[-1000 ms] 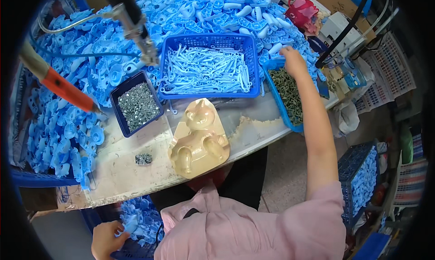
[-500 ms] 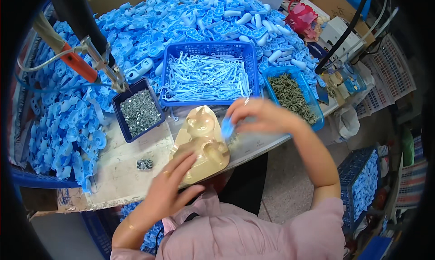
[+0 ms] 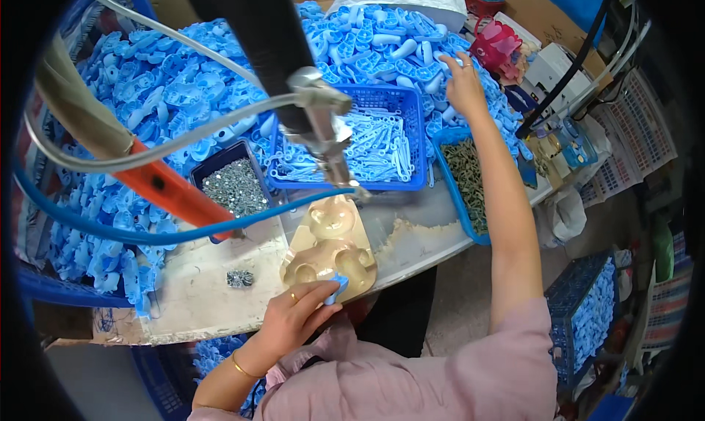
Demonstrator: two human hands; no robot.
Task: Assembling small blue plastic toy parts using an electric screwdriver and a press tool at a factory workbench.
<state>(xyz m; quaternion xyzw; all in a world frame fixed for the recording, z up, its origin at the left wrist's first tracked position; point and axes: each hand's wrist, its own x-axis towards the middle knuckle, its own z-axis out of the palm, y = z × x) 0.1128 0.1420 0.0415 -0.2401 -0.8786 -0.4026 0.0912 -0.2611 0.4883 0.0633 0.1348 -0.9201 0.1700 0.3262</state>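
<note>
Low at the table's front edge, my left hand (image 3: 290, 317) pinches a small blue plastic part (image 3: 338, 286) over the near end of a beige molded fixture (image 3: 358, 234) with rounded hollows. My right arm is stretched far forward. Its hand (image 3: 465, 87) is at the right side of a big heap of blue plastic parts (image 3: 367, 43), fingers spread and extended; nothing shows clearly in them. A black hanging driver tool (image 3: 327, 138) with a metal tip hangs above the fixture's far end, partly covering a blue basket (image 3: 417, 179) of light-blue slender pieces.
A dark tray (image 3: 264, 193) of small metal pieces stands left of the basket. A blue tray (image 3: 477, 234) of dull metal parts lies beneath my right forearm. An orange tool (image 3: 172, 186) and blue hose (image 3: 147, 237) cross the left side. A metal clump (image 3: 239, 278) rests on the table.
My right hand has left the fixture and reached forward to the heap. A blue part is now in my left hand, lower down. The driver and orange tool have swung toward the middle.
</note>
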